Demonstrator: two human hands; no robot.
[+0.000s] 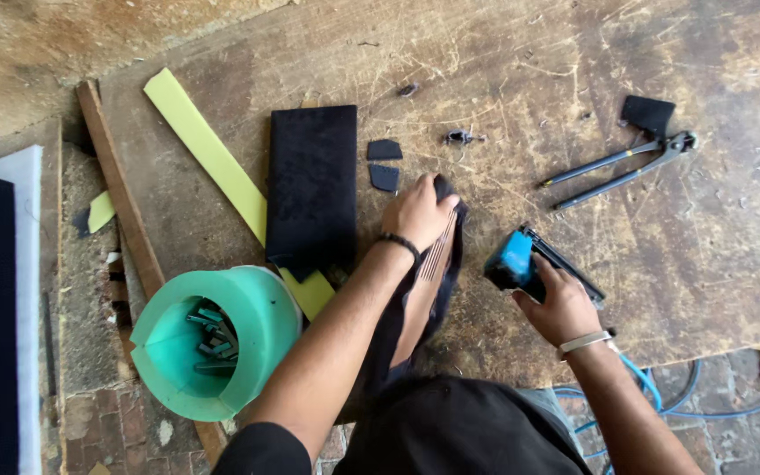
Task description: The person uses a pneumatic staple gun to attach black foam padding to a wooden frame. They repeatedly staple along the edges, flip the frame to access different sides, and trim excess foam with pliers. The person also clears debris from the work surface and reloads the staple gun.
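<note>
My left hand [417, 214] presses down on a black fabric-covered piece [447, 255] with pale stitched lines, lying on the worn wooden table [521, 70] near its front edge. My right hand [559, 303] grips a blue and black pneumatic stapler [521, 259] just to the right of that piece, its nose pointed toward it. A blue hose [661, 400] runs down below the table from the stapler side.
A black rectangular pad [312, 185] lies on a long yellow strip [208, 154]. Two small black scraps [384, 163] sit beside it. A green plastic tub [213, 339] holds staple sticks. Black pincers [617, 167] lie at the right. A wooden batten [120, 198] runs along the left.
</note>
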